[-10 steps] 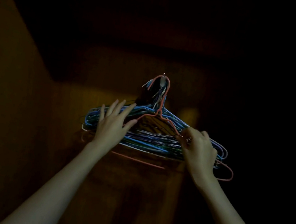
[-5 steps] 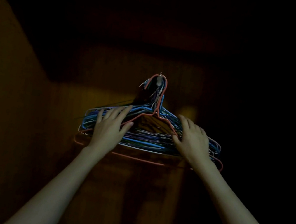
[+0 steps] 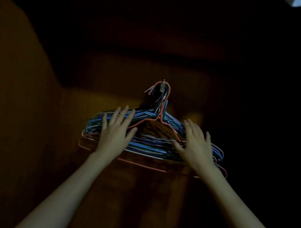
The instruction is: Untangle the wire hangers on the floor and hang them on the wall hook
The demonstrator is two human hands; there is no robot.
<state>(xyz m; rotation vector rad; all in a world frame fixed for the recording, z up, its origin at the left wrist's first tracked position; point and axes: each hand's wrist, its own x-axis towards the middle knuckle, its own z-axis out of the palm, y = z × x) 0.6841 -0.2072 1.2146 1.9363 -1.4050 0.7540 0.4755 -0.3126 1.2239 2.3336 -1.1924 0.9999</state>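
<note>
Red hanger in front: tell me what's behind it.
Behind the red hanger hangs a stack of blue, purple and white hangers against the wooden wall. Hands cover both ends.

A thick bundle of wire hangers (image 3: 151,141) hangs on a small wall hook (image 3: 163,85) fixed to a dark wooden wall. Most of the hangers are blue, some are white or purple, and the front one is a red hanger (image 3: 156,118). Their curved tops are crowded together over the hook. The bottom bars spread out in many layers, and the red one is lowest.
</note>
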